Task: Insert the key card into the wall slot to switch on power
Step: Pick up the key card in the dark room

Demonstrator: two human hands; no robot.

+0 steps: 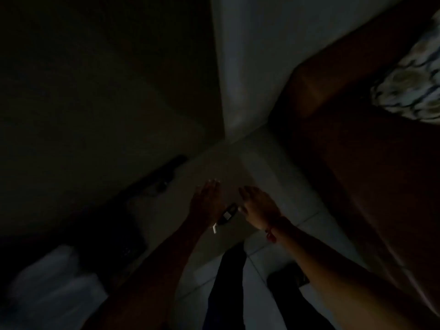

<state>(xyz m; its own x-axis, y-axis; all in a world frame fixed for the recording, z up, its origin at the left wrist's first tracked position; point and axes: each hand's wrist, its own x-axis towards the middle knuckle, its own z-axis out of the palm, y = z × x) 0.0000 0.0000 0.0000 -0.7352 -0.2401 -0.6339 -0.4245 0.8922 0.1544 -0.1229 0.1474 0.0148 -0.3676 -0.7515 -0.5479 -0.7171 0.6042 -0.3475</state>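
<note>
Key card [228, 215] dangles between flat, spread left hand [206, 203] and right hand [258, 207]; whose grip, unclear; dark door [357, 163] rightward.

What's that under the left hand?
Below the left hand a small dark tag with a pale patch hangs, and a white edge pokes out near the wrist. It's too dark to tell more.

The room is very dim, the left side nearly black. Faint grey light falls on the far wall [250, 67] and tiled floor [273, 177], perhaps from the right. Everything is soft and grainy; the pale shape [47, 282] near left is smeared by blur.
</note>
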